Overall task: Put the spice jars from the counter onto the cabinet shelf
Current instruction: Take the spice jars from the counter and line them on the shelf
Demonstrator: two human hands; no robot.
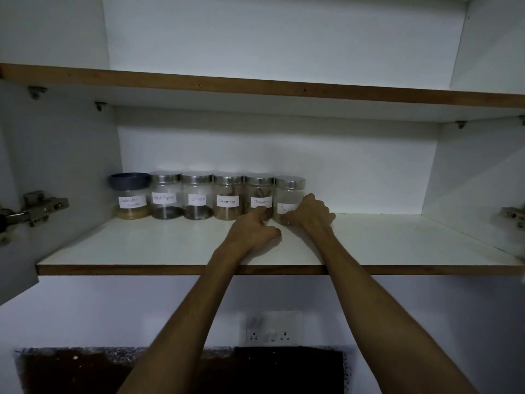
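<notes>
Open white cabinet, head view looking up at the lower shelf (pixel 369 245) – six spice jars stand in one row along its back left part, labels facing out. From the left: a coriander jar (pixel 130 196) with a dark blue lid, then five steel-lidded ones – black pepper jar (pixel 166 196), cloves jar (pixel 198 196), first cinnamon jar (pixel 228 197), second cinnamon jar (pixel 260 191), and the end jar (pixel 289 191), label partly hidden, reads something like "Fennel". Jars sit side by side, touching or nearly so; cannot tell which. Both arms reach up over the shelf's brown front edge. Left hand (pixel 251 233) rests on the shelf board, mostly curled, with a finger stretched forward to the lower front of the second cinnamon jar – not wrapped around it. Right hand (pixel 309 213) is cupped against the right side and lower front of the end jar, fingers bent around the glass, heel of the hand on the shelf; the grip looks closed on the jar, but the far-side fingers are hidden. Right half of the shelf is bare board. Upper shelf (pixel 255 86) above. Door hinge (pixel 37 207) at the left wall, another at the right edge. Below the cabinet a wall socket plate (pixel 272 329) and a dark table (pixel 170 371) strip, dim.
</notes>
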